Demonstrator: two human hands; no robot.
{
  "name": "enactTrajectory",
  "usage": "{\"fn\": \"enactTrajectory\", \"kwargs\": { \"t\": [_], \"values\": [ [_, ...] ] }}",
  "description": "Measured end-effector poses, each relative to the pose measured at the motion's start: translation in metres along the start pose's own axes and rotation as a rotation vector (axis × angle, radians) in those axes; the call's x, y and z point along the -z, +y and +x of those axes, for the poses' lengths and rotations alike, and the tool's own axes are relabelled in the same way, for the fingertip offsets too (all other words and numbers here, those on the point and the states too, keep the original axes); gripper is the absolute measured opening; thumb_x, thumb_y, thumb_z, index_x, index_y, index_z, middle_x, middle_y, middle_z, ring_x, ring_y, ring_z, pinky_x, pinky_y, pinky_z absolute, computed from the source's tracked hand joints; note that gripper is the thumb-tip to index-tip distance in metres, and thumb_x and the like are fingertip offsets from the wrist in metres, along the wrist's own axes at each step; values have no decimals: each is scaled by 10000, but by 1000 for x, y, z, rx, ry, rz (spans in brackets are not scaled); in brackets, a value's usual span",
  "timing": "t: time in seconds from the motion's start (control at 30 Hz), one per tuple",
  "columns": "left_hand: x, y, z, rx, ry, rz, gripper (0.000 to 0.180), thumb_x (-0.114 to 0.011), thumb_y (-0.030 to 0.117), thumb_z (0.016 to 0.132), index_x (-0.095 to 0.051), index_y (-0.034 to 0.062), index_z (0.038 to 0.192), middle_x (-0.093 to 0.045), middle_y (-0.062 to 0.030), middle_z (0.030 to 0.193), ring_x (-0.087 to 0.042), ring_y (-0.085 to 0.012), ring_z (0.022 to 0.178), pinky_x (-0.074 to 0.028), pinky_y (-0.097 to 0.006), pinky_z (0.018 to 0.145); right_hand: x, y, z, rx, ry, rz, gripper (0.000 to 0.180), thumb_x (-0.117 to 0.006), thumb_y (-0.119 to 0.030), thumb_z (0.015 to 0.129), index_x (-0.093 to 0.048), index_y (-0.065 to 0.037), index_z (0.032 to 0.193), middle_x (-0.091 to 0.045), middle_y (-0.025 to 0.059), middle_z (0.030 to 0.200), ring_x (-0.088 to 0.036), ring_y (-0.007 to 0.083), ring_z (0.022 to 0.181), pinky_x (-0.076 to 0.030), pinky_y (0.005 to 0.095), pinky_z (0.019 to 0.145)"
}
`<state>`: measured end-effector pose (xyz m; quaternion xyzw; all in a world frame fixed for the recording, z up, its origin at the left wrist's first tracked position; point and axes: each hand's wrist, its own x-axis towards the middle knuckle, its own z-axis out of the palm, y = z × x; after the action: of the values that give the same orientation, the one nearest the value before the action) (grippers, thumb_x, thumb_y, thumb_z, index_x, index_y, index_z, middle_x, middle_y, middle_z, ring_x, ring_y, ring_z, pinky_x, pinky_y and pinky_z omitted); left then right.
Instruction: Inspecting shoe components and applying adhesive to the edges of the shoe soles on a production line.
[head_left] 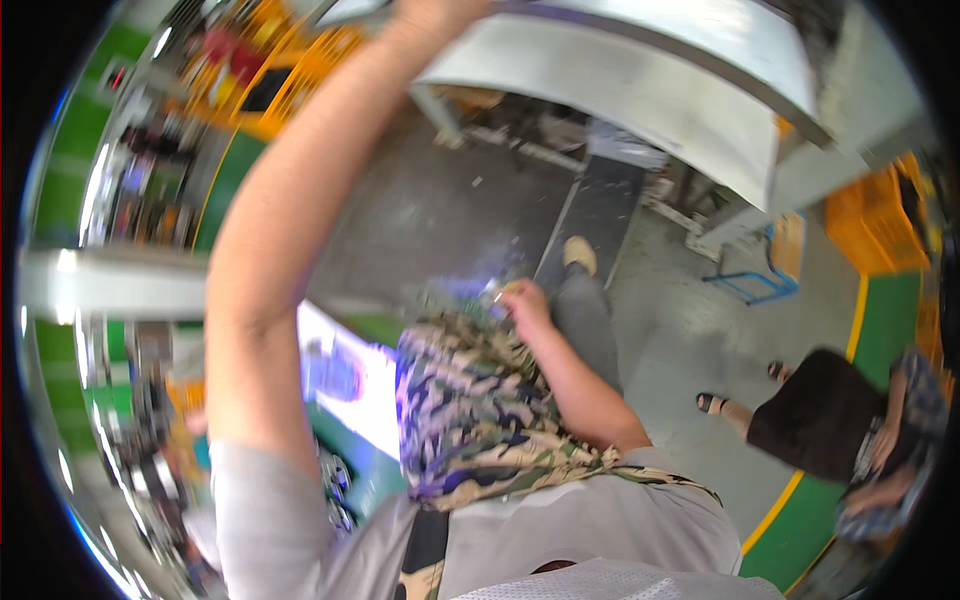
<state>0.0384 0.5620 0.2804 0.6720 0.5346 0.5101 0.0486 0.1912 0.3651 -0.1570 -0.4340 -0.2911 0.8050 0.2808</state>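
My left arm stretches up to the top of the view. There my left hand (440, 12) lies against the near left corner of a large white-topped bench (620, 85); its fingers are cut off by the picture's edge. My right hand (527, 308) is held low in front of my camouflage apron (470, 410). Its fingers are closed on a small, shiny thing, too blurred to name. Bluish, smeared light shows just left of that hand.
A brightly lit surface with a blue, translucent thing (335, 372) stands at my left. Orange crates (870, 220) and a blue-framed stool (760, 285) stand at right. A person in a dark apron (815, 415) is at lower right. A dark plate (600, 215) lies under my foot.
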Motion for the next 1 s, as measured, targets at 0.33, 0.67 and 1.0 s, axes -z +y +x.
{"fn": "enactTrajectory", "kwargs": {
  "t": [0.33, 0.67, 1.0],
  "values": [
    [182, -42, -626, 903, 138, 495, 581, -787, 279, 736, -618, 33, 1235, -681, -157, 1142, -664, -276, 1051, -522, -369, 918, 16, 11, 25, -156, -132, 126, 176, -637, -249, 919, -641, -122, 1041, -658, 22, 928, -642, 215, 817, -464, 391, 696],
    [305, 13, -937, 1842, 465, 771, 919, -808, 481, 671, -467, 18, 1388, -610, -230, 1269, -590, -337, 1188, -462, -402, 1015, -114, 15, -2, -39, -384, -237, 125, -674, -135, 852, -647, -77, 960, -665, 57, 903, -623, 210, 807, -458, 393, 689],
    [359, -67, -870, 1970, 247, 810, 918, -831, 476, 652, -451, 190, 1438, -228, -126, 1581, -237, -371, 1438, -361, -513, 1097, -259, 108, -39, 172, -649, -720, 129, -781, -22, 735, -672, -14, 804, -645, 19, 733, -592, 96, 659, -478, 246, 594]
  ]
}}
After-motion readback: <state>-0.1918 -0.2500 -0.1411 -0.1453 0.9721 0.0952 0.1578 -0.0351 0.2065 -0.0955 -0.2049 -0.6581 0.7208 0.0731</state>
